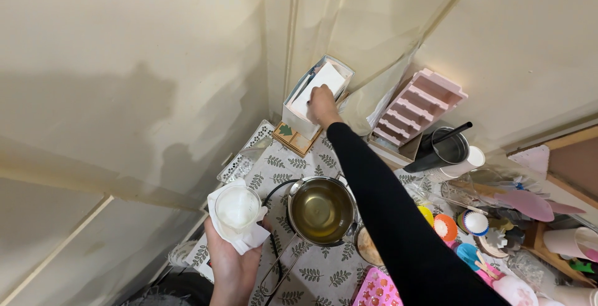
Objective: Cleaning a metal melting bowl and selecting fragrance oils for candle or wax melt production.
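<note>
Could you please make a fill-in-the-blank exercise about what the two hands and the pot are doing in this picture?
1. The left hand holds a small cup wrapped in a white ____.
2. The right hand reaches into a white ____ by the wall.
3. The pot on the leaf-print cloth holds a clear ____ liquid.
4. The pink mould leans against the ____.

Missing words: tissue; box; yellowish; wall

white cloth point(249, 234), black sleeve point(386, 200), leaf-patterned tablecloth point(324, 278), pink rack point(420, 107), yellow liquid point(322, 209)
</note>
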